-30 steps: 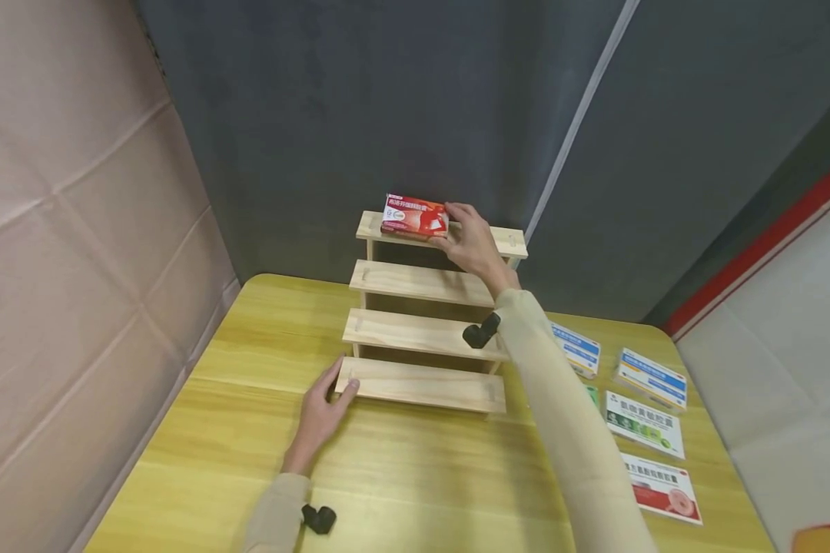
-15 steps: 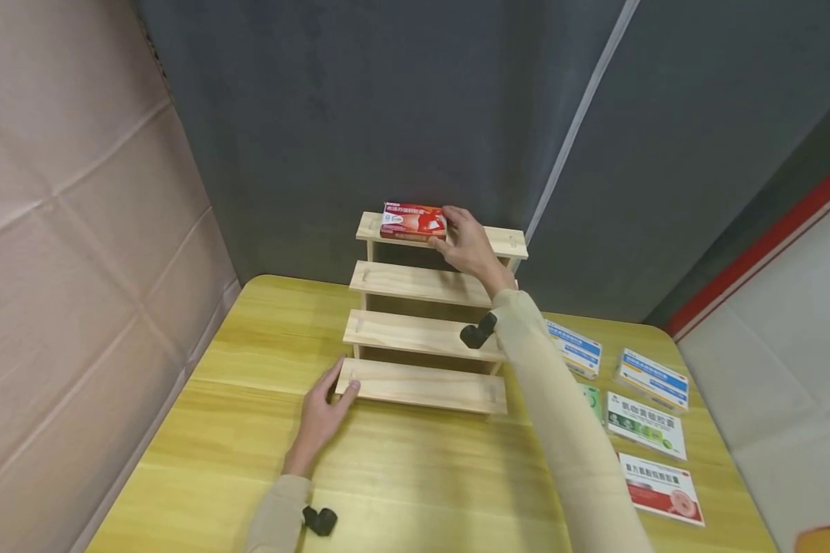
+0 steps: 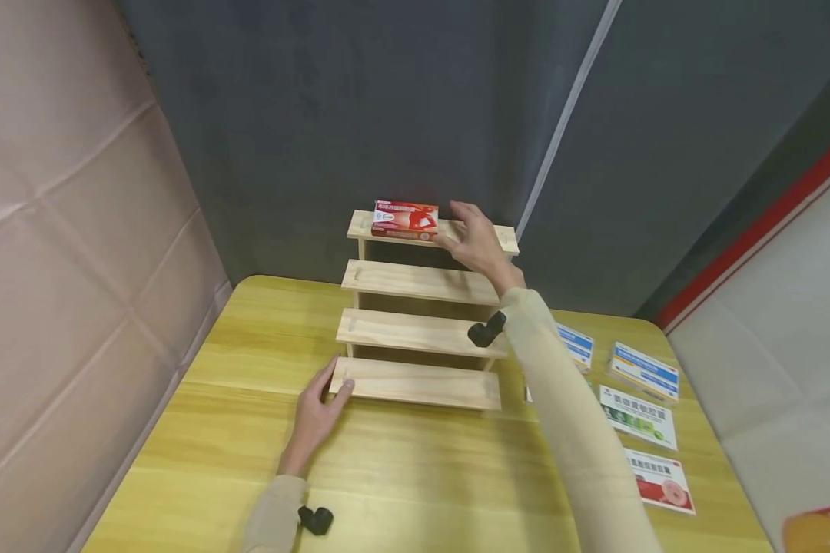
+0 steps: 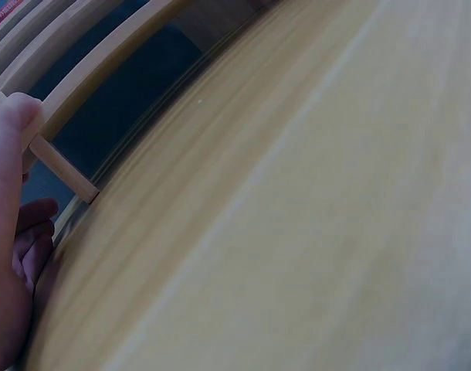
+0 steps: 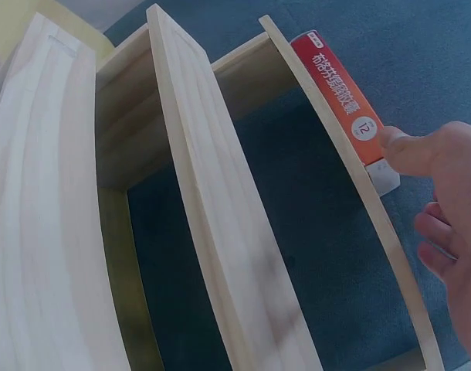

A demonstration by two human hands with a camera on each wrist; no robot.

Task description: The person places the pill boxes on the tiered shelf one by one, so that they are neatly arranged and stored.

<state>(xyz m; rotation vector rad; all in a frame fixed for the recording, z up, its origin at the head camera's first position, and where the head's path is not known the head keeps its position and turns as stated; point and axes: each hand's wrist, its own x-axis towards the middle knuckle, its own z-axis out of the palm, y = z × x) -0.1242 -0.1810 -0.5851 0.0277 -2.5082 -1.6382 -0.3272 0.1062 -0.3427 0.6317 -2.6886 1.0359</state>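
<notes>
A red and white medicine box (image 3: 406, 221) lies on the left part of the top step of a wooden stepped display rack (image 3: 418, 384). Just to its right is my right hand (image 3: 480, 246), thumb and fingers spread apart around the end of the box. In the right wrist view the thumb overlaps the end of the medicine box (image 5: 340, 97). My left hand (image 3: 316, 418) grips the left end of the rack's lowest step, thumb over the board. The left wrist view shows that thumb (image 4: 19, 112) on the board's edge and the other fingers lower down.
More medicine boxes lie on the table's right side: a blue and white one (image 3: 645, 372), a green and white one (image 3: 639, 417) and a red and white one (image 3: 662, 481). The right sleeve partly covers another blue box (image 3: 576, 346). A dark curtain (image 3: 360, 100) hangs behind the rack.
The red medicine box has gone from tilted to lying on the top step. My right fingers have spread and come away from it. The left hand stays on the rack. The view shifted slightly.
</notes>
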